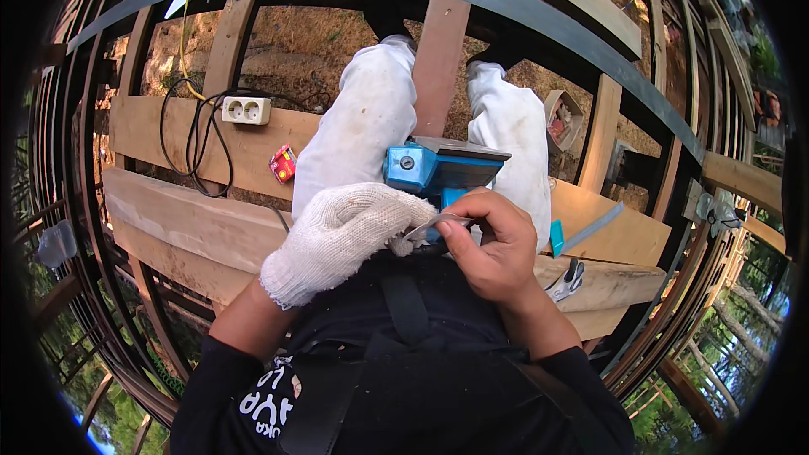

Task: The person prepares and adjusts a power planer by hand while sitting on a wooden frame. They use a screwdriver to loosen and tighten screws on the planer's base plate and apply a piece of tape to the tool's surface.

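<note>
My left hand [333, 232], in a white knitted glove, is closed with its fingertips at a thin grey strip [440, 224] that looks like sandpaper. My bare right hand [497, 244] pinches the strip's other end between thumb and fingers. Just beyond my hands, between my thighs, rests a blue power tool [409, 168] with a flat dark plate [459, 152] facing up. It looks like a sander. My hands hide its lower part.
Wooden planks [185, 211] lie under and beside my legs. On them are a white double socket [246, 109] with black cable, a red packet [283, 163], a teal piece [557, 238] and cutting pliers [566, 280]. A small box [563, 118] stands right. A metal beam [539, 17] crosses ahead.
</note>
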